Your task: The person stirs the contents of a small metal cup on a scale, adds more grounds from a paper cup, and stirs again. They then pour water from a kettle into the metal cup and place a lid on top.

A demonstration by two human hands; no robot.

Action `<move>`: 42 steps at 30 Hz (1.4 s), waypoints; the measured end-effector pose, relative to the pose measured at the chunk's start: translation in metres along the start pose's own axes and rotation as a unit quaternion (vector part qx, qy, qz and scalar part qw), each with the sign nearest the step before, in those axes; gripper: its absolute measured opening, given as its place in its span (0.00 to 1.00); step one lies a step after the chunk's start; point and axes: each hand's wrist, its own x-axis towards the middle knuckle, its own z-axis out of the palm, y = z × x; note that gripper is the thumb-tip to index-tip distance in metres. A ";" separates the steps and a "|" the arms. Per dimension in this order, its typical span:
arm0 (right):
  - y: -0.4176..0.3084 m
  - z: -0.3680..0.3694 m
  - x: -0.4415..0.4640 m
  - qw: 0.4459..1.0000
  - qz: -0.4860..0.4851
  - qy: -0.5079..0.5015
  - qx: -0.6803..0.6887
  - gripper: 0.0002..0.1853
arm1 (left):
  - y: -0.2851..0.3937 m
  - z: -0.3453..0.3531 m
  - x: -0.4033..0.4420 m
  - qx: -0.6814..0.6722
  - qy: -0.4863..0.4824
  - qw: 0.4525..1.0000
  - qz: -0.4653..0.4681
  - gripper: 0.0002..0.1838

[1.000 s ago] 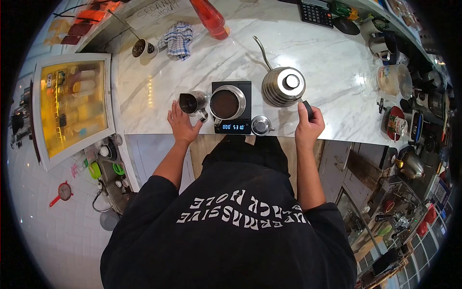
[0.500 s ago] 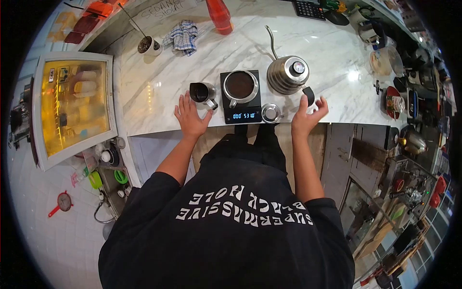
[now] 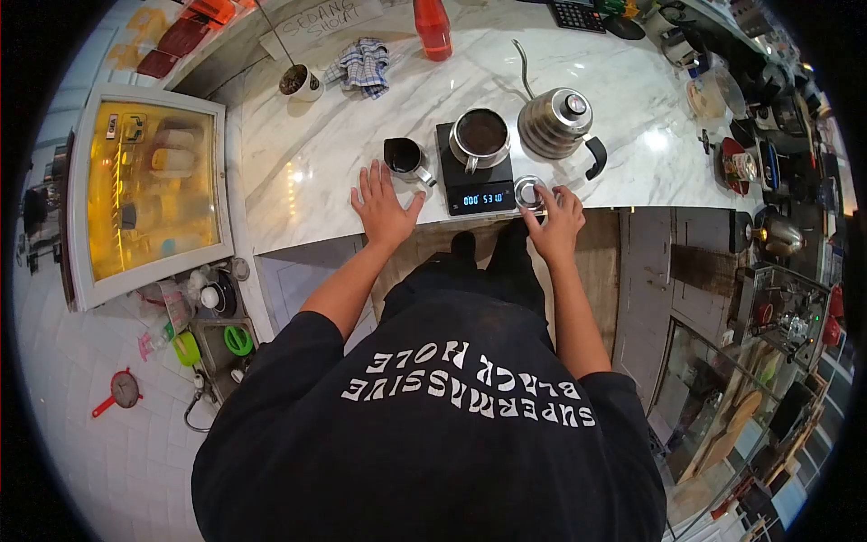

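My left hand (image 3: 383,209) lies open on the counter, fingers spread, beside a small steel pitcher (image 3: 423,172) with a dark inside. At the front edge, my right hand (image 3: 557,220) has its thumb and fingers closed around a small round steel piece (image 3: 529,191), partly covered by the fingers. Between the hands is a black digital scale (image 3: 458,185) with a lit blue display. A steel cup (image 3: 502,155) stands on the scale with dark brown contents. Behind my right hand is a steel gooseneck kettle (image 3: 547,131) with a black handle and a dial on its lid.
On the marble counter (image 3: 334,172) are a checked cloth (image 3: 363,67), a white cup (image 3: 307,88) with a thin stick, a red bottle (image 3: 433,36) and a calculator (image 3: 578,15). A yellow-lit glass-door cabinet (image 3: 153,190) stands left; various utensils crowd the right.
My right hand has moved from beside the kettle handle left and down to the small round steel piece and closed around it. My left hand stays by the pitcher. The camera view has shifted slightly.
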 end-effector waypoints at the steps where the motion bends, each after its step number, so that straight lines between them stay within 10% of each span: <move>1: 0.000 0.001 0.001 1.000 0.015 0.006 -0.001 0.31 | 0.000 0.000 0.000 -0.005 0.001 1.000 -0.001 0.50; 19: -0.004 0.044 -0.004 0.852 0.461 0.099 0.228 0.32 | 0.000 0.000 -0.002 -0.028 0.013 0.999 -0.022 0.52; 25: 0.012 0.046 -0.007 0.889 0.383 0.027 0.249 0.27 | -0.001 0.001 -0.002 -0.021 0.019 1.000 -0.013 0.52; 34: 0.021 0.030 -0.022 0.768 0.422 -0.001 0.482 0.17 | -0.002 0.005 -0.003 -0.018 0.015 1.000 -0.017 0.51; 42: 0.000 -0.018 -0.012 0.780 0.332 0.076 0.525 0.15 | -0.001 0.004 -0.004 -0.026 0.024 0.999 -0.019 0.51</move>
